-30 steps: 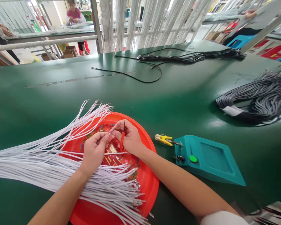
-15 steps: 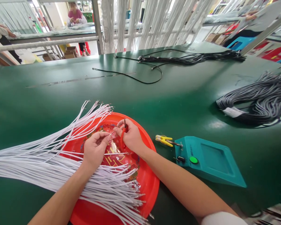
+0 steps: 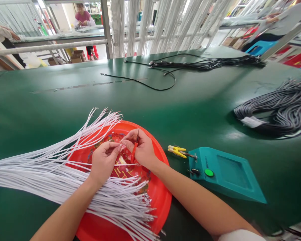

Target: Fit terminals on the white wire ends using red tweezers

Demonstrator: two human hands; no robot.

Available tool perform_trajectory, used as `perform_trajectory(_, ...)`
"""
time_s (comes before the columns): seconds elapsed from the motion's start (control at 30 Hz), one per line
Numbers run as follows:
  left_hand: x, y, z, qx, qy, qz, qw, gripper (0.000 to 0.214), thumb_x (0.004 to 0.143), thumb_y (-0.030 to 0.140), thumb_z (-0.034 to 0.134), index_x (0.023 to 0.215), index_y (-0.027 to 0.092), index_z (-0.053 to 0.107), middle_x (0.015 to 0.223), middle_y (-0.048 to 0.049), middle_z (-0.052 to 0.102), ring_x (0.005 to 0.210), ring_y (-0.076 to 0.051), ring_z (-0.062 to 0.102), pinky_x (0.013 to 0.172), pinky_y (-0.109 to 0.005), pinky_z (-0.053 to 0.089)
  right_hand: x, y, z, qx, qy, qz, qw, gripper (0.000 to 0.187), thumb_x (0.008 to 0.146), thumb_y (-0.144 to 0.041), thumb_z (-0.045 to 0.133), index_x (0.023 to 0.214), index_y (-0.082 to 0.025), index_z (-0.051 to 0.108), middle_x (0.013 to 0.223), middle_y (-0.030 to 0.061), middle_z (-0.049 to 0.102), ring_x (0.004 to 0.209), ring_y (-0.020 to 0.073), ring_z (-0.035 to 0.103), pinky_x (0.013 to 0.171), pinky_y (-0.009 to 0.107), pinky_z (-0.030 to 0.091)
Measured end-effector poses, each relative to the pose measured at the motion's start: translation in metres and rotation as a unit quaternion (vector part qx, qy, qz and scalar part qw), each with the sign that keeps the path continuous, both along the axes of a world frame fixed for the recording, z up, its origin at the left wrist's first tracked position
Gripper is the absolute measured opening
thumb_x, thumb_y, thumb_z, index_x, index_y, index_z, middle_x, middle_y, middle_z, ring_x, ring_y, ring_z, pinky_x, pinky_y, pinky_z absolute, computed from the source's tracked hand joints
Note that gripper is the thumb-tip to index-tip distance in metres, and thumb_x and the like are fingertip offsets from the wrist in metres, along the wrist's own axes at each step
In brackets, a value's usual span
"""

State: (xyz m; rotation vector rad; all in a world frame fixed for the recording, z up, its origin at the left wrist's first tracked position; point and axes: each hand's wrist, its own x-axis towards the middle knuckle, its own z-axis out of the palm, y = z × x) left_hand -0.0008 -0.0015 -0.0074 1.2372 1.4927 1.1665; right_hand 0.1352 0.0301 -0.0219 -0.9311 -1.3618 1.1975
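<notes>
Over a round red tray [image 3: 163, 187], my left hand [image 3: 105, 162] pinches the end of a white cable between thumb and forefinger. The tips of my right hand [image 3: 141, 149] meet it there, also pinching at the cable end. Small red-handled scissors [image 3: 134, 152] are tucked in my right hand, their dark points sticking up past the fingers. What exactly sits between the fingertips is too small to make out. A thick bundle of white cables [image 3: 110, 197] lies across the tray under my left forearm, and a second bunch of white cables [image 3: 90, 134] fans out beyond my left hand.
Right of the tray stands a teal device [image 3: 228, 174] with a green button and a yellow clip [image 3: 177, 151]. A coil of dark cables [image 3: 273, 110] lies at the right, black cables [image 3: 203, 63] at the table's far side. Other people work in the background.
My right fingertips have closed in on the cable end at my left fingertips, and the scissors have turned slightly in my right hand. The whole view has shifted a little.
</notes>
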Motion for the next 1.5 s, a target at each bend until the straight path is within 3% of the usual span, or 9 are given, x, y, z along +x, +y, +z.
perform_trajectory(0.23,-0.001,0.001,0.003,-0.013,0.002,0.022,1.000,0.021,0.068,0.034,0.064,0.075,0.014,0.067,0.065,-0.0014,0.066,0.057,-0.012,0.057,0.056,-0.023,0.047,0.003,0.003,-0.002,-0.005,-0.113,-0.004,0.994,0.007,0.075,-0.022,0.054,0.081,-0.020,0.049,0.070,-0.0016,0.053,0.063,0.0130,0.051,0.062,0.026,0.042)
perform_trajectory(0.43,-0.001,0.002,0.003,-0.004,-0.019,0.028,0.999,0.022,0.069,0.033,0.064,0.080,0.014,0.067,0.075,-0.0040,0.069,0.070,-0.016,0.063,0.068,-0.027,0.050,0.004,0.002,-0.004,0.025,-0.276,0.100,0.956,0.007,0.071,-0.017,0.052,0.073,-0.020,0.047,0.058,-0.0053,0.046,0.052,0.0104,0.040,0.050,0.022,0.030)
perform_trajectory(0.83,-0.003,0.000,-0.002,-0.001,0.024,0.001,1.000,0.015,0.071,0.029,0.062,0.076,0.015,0.065,0.076,-0.0033,0.067,0.071,-0.016,0.061,0.069,-0.025,0.048,0.006,-0.001,-0.004,0.062,-0.358,0.121,0.924,0.009,0.071,-0.014,0.049,0.071,-0.021,0.043,0.059,-0.0031,0.048,0.052,0.0116,0.038,0.050,0.023,0.026)
perform_trajectory(0.97,-0.005,0.001,-0.003,0.021,0.057,-0.013,0.998,0.011,0.072,0.025,0.059,0.072,0.015,0.063,0.072,-0.0020,0.065,0.068,-0.014,0.058,0.066,-0.024,0.046,0.007,0.000,-0.004,0.053,-0.356,0.150,0.921,0.012,0.066,-0.010,0.047,0.069,-0.020,0.042,0.061,-0.0029,0.049,0.053,0.0111,0.040,0.052,0.023,0.028)
perform_trajectory(1.1,-0.004,-0.001,-0.001,0.014,0.055,-0.014,0.998,0.011,0.072,0.025,0.058,0.069,0.015,0.061,0.067,-0.0007,0.062,0.062,-0.013,0.055,0.061,-0.023,0.045,0.006,0.006,-0.006,-0.017,-0.280,0.165,0.945,0.009,0.063,-0.011,0.047,0.066,-0.019,0.044,0.061,-0.0035,0.048,0.056,0.0114,0.042,0.053,0.023,0.031)
perform_trajectory(1.23,-0.003,-0.003,0.000,0.012,0.051,-0.024,0.998,0.014,0.074,0.028,0.058,0.073,0.015,0.063,0.066,-0.0001,0.061,0.059,-0.012,0.053,0.058,-0.022,0.043,0.007,0.016,-0.009,-0.138,-0.144,0.031,0.980,0.010,0.064,-0.015,0.047,0.073,-0.017,0.048,0.064,-0.0026,0.049,0.058,0.0117,0.044,0.053,0.023,0.035)
perform_trajectory(1.3,-0.003,-0.002,0.001,0.009,0.037,0.000,0.999,0.015,0.073,0.030,0.059,0.075,0.015,0.063,0.067,-0.0005,0.062,0.060,-0.012,0.054,0.058,-0.022,0.044,0.006,0.017,-0.009,-0.125,-0.121,0.014,0.985,0.010,0.064,-0.016,0.049,0.075,-0.017,0.049,0.065,-0.0030,0.048,0.058,0.0114,0.044,0.055,0.023,0.036)
perform_trajectory(1.4,-0.003,0.001,0.002,0.003,0.010,0.033,0.999,0.017,0.072,0.031,0.060,0.076,0.014,0.063,0.070,-0.0016,0.064,0.063,-0.013,0.057,0.061,-0.023,0.046,0.004,0.011,-0.007,-0.080,-0.162,0.103,0.978,0.011,0.065,-0.017,0.052,0.076,-0.017,0.052,0.063,-0.0042,0.047,0.057,0.0108,0.043,0.053,0.022,0.035)
perform_trajectory(1.5,-0.003,0.002,0.002,-0.002,-0.001,0.038,0.999,0.019,0.071,0.031,0.061,0.076,0.013,0.064,0.071,-0.0027,0.066,0.066,-0.014,0.059,0.064,-0.025,0.047,0.004,0.007,-0.003,-0.047,-0.217,0.134,0.966,0.010,0.067,-0.016,0.053,0.076,-0.017,0.053,0.060,-0.0053,0.046,0.055,0.0099,0.040,0.051,0.021,0.032)
